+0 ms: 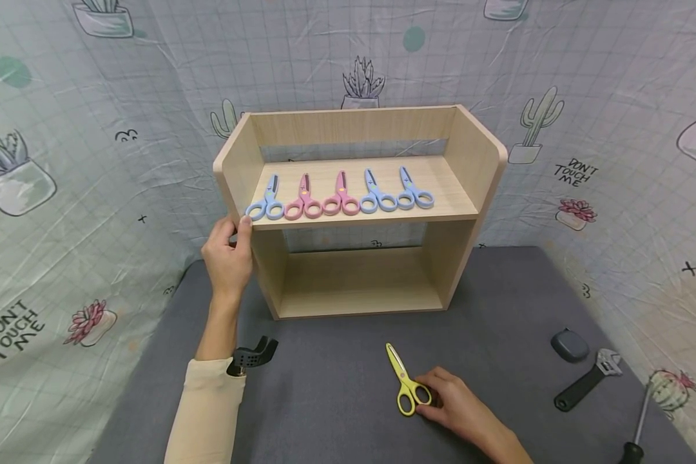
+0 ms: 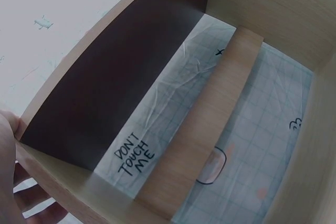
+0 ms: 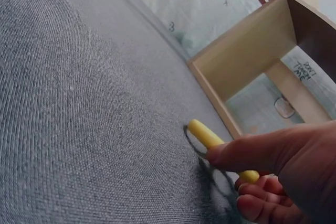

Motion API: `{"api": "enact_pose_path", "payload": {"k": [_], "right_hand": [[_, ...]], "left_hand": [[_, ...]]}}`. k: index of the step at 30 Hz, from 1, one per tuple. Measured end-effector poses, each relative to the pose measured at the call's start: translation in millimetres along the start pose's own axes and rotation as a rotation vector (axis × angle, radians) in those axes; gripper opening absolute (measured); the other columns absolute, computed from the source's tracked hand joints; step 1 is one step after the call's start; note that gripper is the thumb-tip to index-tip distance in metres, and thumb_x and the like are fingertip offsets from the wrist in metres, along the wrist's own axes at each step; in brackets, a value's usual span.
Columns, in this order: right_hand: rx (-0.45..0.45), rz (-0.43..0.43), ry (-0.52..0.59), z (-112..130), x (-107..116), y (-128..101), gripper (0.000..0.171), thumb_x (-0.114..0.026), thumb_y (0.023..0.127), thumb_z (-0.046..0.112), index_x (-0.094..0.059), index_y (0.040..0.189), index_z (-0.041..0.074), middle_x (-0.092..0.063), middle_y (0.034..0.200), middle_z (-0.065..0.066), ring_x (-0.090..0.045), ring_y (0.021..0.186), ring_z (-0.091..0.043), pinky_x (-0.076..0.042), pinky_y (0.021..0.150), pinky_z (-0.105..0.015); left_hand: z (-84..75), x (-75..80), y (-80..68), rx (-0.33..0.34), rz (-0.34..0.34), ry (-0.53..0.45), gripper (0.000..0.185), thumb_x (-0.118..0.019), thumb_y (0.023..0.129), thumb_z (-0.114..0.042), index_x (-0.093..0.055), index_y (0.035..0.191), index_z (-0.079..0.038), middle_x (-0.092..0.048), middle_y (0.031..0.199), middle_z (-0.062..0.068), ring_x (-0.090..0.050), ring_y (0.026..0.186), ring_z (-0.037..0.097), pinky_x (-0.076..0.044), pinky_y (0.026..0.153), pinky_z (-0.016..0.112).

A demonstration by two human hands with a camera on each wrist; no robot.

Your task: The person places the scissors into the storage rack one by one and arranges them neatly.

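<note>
A wooden two-level shelf (image 1: 475,161) stands at the back of the grey table (image 1: 336,399). On its upper board lie several small scissors in a row: blue (image 1: 269,203), pink (image 1: 304,201), pink (image 1: 341,198), blue (image 1: 376,195) and blue (image 1: 414,192). My left hand (image 1: 227,258) grips the shelf's left side panel (image 2: 79,192), thumb on its front edge. A pair of yellow scissors (image 1: 406,383) lies on the table in front. My right hand (image 1: 455,403) pinches its handle loops (image 3: 218,142), with the blades pointing toward the shelf.
At the table's right side lie a dark grey oval case (image 1: 570,345), a black-handled adjustable wrench (image 1: 588,380) and a screwdriver (image 1: 640,419). A cactus-print cloth (image 1: 93,193) hangs behind and around the table. The shelf's lower compartment (image 1: 354,280) holds nothing.
</note>
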State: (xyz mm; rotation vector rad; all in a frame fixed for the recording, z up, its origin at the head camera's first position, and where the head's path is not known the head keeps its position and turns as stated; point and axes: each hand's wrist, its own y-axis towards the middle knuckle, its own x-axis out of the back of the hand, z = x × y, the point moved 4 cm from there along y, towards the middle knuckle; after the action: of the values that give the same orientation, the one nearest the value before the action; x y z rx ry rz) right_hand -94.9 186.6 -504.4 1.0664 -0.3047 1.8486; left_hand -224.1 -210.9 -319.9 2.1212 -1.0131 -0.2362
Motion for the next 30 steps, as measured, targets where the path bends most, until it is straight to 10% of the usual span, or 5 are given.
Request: {"api": "enact_pose_path", "payload": {"k": [30], "right_hand": [[0.304,-0.165,-0.011,7.2,-2.8,2.6,0.036,-0.083,0.081,0.022,-0.07,0.111,0.009,-0.06,0.094,0.008,-0.048,0.076,0.005,-0.038,0.066,-0.003]], "left_hand": [[0.6,-0.3,0.2,-0.011,-0.002,0.0,0.033,-0.061,0.099,-0.027,-0.072,0.09,0.002,-0.072,0.107,0.014,-0.067,0.097,0.021,-0.043,0.067,0.011]]}}
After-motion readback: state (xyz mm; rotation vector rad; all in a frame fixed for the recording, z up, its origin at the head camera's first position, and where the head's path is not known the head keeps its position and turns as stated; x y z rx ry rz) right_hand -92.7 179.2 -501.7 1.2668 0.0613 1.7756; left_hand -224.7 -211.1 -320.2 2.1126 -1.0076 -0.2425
